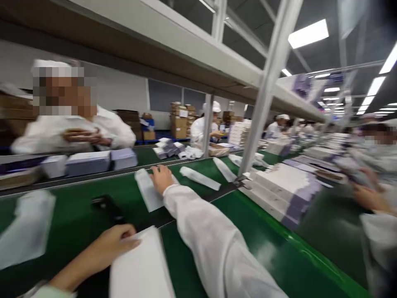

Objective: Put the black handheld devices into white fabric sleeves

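Note:
At the lower left, my left hand (116, 244) is closed on the far left corner of a flat white box (139, 269), thumb laid over its top. The box is cut off by the bottom edge of the view. My right hand (161, 178) reaches forward in a white sleeve, fingers bent over a whitish translucent bag (147, 192) on the green belt (83, 186). Its fingertips are partly hidden. Between the two hands lies a blurred black object (108, 207), its kind unclear.
More translucent bags (200, 178) lie along the belt. Stacked white and lilac boxes (279, 190) stand right of a metal post (263, 91). An overhead shelf (173, 45) crosses above. A co-worker (74, 128) is across the line, another person's hand (370, 192) at right.

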`<control>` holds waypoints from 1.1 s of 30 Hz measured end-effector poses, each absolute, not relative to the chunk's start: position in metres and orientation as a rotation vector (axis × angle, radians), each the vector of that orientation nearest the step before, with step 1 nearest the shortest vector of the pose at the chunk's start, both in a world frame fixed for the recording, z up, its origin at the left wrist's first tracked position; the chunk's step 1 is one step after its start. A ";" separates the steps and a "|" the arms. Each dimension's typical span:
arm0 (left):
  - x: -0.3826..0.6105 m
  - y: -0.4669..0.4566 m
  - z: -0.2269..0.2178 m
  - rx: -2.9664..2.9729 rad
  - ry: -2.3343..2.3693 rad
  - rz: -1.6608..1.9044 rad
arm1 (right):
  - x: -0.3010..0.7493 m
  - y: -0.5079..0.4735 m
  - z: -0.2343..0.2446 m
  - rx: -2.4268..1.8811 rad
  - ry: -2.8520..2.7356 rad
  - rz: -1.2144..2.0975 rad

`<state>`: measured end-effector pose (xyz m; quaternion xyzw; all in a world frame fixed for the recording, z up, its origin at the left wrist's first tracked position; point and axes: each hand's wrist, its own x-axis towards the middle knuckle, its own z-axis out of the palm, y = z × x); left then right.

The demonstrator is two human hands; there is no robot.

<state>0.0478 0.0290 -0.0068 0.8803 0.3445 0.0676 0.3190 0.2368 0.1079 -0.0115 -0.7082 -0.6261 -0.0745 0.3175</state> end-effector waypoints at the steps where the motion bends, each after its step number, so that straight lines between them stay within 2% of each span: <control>1: 0.042 0.029 -0.007 2.300 0.913 0.167 | 0.222 0.108 -0.010 -1.759 -1.726 -0.154; 4: 0.036 0.026 0.000 2.351 0.984 0.203 | 0.175 0.108 -0.016 -1.553 -1.973 0.140; 8: 0.039 0.014 0.010 2.512 0.909 0.205 | 0.140 0.111 -0.036 -1.592 -2.054 0.388; 12: 0.037 0.011 0.007 2.676 0.812 0.311 | 0.160 0.114 -0.032 -1.447 -1.556 0.807; 14: 0.035 0.013 0.004 2.810 0.777 0.386 | 0.182 0.105 -0.018 -1.248 -1.270 1.033; 18: 0.032 0.017 -0.001 3.083 0.679 0.548 | 0.214 0.066 0.014 -0.796 -1.117 1.259; 24: 0.028 0.020 -0.005 3.203 0.723 0.598 | 0.210 0.023 0.023 -0.693 -1.141 1.309; 33: 0.025 0.034 -0.004 3.111 0.732 0.766 | 0.204 0.032 0.020 -0.643 -1.034 1.243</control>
